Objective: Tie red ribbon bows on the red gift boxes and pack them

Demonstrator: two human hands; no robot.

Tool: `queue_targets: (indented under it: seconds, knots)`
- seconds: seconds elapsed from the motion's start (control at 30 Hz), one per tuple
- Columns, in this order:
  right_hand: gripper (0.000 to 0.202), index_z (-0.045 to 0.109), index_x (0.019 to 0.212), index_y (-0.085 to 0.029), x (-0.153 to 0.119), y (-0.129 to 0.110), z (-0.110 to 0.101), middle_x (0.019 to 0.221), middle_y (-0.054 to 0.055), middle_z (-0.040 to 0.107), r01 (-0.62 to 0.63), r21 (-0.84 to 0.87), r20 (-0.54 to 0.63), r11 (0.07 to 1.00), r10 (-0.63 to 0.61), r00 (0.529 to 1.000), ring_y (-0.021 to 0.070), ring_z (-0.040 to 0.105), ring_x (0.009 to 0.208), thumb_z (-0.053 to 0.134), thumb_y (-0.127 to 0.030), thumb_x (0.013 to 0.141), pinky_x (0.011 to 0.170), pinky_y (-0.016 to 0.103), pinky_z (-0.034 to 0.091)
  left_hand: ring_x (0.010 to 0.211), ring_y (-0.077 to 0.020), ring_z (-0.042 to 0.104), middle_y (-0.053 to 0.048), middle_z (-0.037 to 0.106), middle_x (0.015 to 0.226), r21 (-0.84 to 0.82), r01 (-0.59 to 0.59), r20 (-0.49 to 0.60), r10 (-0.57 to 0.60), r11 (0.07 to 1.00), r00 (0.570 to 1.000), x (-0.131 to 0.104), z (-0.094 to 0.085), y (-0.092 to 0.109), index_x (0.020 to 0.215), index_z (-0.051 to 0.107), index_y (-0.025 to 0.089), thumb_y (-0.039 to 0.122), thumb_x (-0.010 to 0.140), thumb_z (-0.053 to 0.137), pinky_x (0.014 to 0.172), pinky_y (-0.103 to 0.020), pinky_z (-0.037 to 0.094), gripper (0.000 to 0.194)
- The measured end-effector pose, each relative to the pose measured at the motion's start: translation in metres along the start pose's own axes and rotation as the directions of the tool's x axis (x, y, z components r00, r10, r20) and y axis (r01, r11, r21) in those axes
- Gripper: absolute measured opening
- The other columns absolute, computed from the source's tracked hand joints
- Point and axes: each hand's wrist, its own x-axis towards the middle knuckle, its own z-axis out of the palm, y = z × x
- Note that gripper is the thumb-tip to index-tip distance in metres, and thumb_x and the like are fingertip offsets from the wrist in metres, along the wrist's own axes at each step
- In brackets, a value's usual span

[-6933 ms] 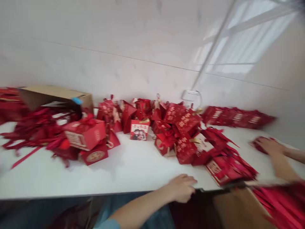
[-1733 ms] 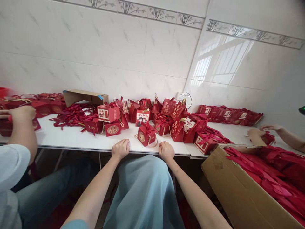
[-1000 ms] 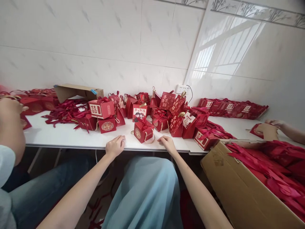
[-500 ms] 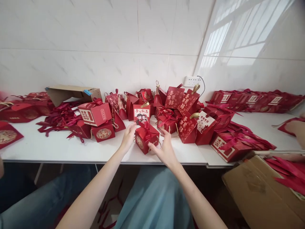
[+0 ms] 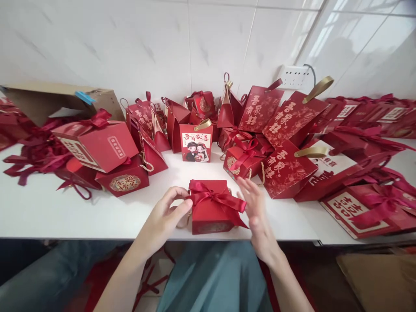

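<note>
left hand (image 5: 163, 217): fingers at satin bow (image 5: 212, 197), can't tell if clamped | right hand (image 5: 259, 222): fingers apart, beside satin bow | red gift box (image 5: 209, 215): on desk (image 5: 87, 222), between hands

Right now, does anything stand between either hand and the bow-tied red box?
For the left hand, nothing visible. Between the right hand and the red box, only the bow's ribbon ends stick out.

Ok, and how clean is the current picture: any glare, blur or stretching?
Head view: pale window glare on the upper right of the wall; right hand slightly soft, while the bow on the nearest box reads fairly clearly; side areas look stretched, wide-lens style.
</note>
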Motion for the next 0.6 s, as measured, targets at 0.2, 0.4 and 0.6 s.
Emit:
queue_targets:
  seconds: [0.2,0.4,0.6]
  knots:
    - [0.031,0.051,0.079,-0.021,-0.014,-0.027,-0.005,0.070,-0.001,0.051,-0.001,-0.386,-0.140,0.922,-0.058,0.988,0.0137,0.050,0.063,0.049,-0.051,0.087,0.057,0.025,0.043,0.064,-0.0126,0.057,0.002,0.056,0.076,0.217,0.021,0.165,-0.057,0.976,0.985,-0.004,-0.014,0.010,0.076,0.052,0.020,0.049,0.085,0.046,0.061,-0.023,0.045,0.031]
    - [0.038,0.041,0.056,-0.021,-0.004,-0.033,0.011,0.046,-0.005,0.039,-0.298,-0.231,-0.131,0.926,0.274,0.953,0.0089,0.033,0.040,0.051,-0.040,0.088,0.039,0.023,0.026,0.066,-0.0155,0.057,-0.001,0.060,0.070,0.030,0.017,0.320,-0.026,0.999,0.947,0.008,-0.028,-0.008,0.068,0.058,0.019,0.046,0.086,0.047,0.063,-0.026,0.046,0.034]
    - [0.050,0.020,0.045,-0.022,0.021,-0.021,-0.040,0.041,-0.009,0.010,-0.210,0.143,-0.577,0.967,0.254,0.776,0.0082,0.012,0.038,0.061,-0.037,0.071,0.043,0.030,0.025,0.078,-0.0261,0.060,-0.002,0.063,0.069,-0.277,-0.161,-0.329,0.063,0.947,0.942,0.000,-0.095,-0.051,0.059,0.063,0.031,0.043,0.076,0.051,0.072,-0.044,0.054,0.024]
